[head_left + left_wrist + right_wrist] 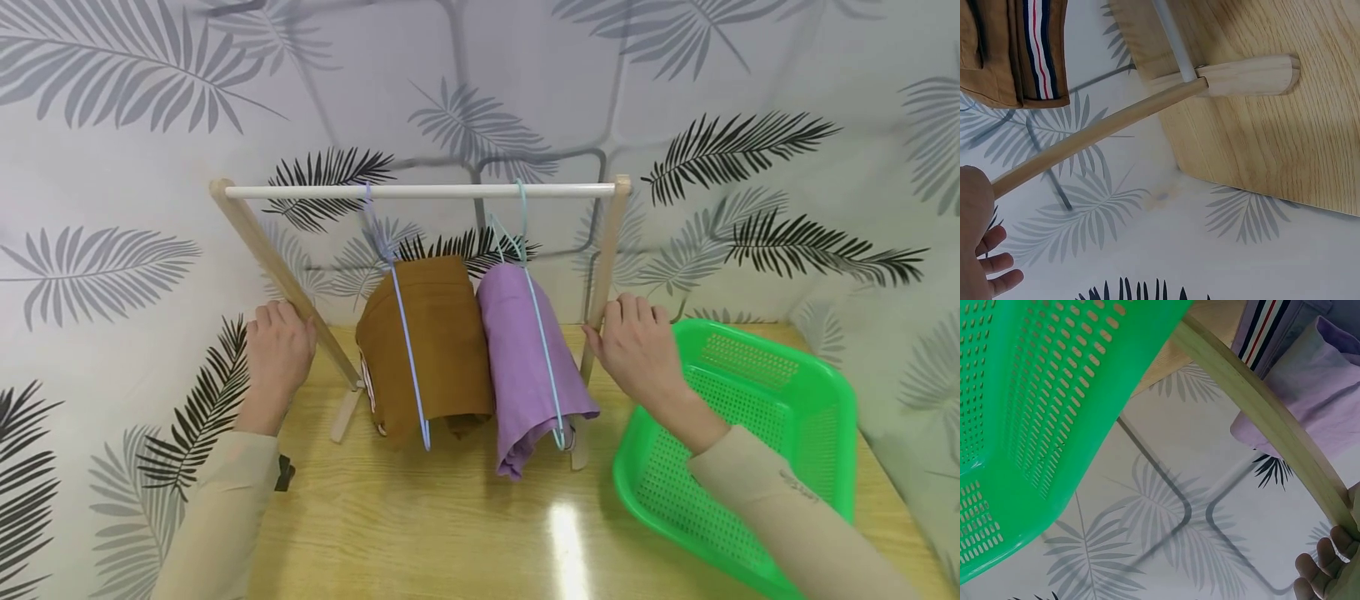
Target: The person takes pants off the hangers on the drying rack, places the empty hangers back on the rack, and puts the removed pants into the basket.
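A small wooden clothes rack (450, 192) with a white top bar stands on the table. My left hand (279, 348) grips its left post (1097, 132) partway up, the other fingers loosely bent beside it. My right hand (637, 346) grips the right post (1266, 403) at a similar height, thumb on the inner side. From the bar hang a brown garment (442, 333) on a lilac-blue hanger (408, 350) and a purple garment (528, 350) on a pale teal hanger (542, 333). A striped band runs along the brown garment's side in the left wrist view.
A green perforated basket (843, 433) stands on the wooden table (420, 525) at the right, under my right forearm. Behind the rack rises a wall (480, 75) covered with leaf-patterned paper. A small black object (285, 473) lies by my left sleeve.
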The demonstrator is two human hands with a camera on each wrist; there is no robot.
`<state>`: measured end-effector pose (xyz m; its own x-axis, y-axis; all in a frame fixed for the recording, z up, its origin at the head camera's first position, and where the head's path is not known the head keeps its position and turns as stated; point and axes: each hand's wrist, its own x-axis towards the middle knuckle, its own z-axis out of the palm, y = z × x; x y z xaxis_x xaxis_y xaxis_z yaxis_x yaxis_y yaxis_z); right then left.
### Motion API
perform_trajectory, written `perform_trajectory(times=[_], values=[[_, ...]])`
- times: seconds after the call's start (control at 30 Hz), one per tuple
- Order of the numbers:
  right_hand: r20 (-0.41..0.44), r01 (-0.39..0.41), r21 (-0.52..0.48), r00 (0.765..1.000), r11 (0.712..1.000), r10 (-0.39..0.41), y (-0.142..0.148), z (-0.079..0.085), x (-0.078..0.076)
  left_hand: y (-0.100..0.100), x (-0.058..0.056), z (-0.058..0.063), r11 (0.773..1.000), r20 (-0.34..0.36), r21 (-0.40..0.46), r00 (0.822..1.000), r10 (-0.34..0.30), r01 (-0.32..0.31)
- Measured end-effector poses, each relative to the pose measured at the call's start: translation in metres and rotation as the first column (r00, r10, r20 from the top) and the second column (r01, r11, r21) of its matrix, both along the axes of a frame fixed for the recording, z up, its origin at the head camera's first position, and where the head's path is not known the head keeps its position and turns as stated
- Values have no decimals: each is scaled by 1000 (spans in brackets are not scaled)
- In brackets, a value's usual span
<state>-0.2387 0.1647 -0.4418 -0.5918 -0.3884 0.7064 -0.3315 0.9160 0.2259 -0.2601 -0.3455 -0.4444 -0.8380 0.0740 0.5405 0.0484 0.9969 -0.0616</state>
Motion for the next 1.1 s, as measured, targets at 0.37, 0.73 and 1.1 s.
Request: perform_trajectory(times=[0.37,0.73,1.1], values=[[-8,6,-18,1000,1000,-6,8,-1,-3,7,1,-1,1000,-20,0,1000,-11,11],[38,44,-42,998,998,-42,13,0,-6,14,2,-2,1000,-39,-26,999,-13,12],[49,33,-63,998,997,-30,20,-1,-14,24,4,1,1000,-28,2,999,-23,23]])
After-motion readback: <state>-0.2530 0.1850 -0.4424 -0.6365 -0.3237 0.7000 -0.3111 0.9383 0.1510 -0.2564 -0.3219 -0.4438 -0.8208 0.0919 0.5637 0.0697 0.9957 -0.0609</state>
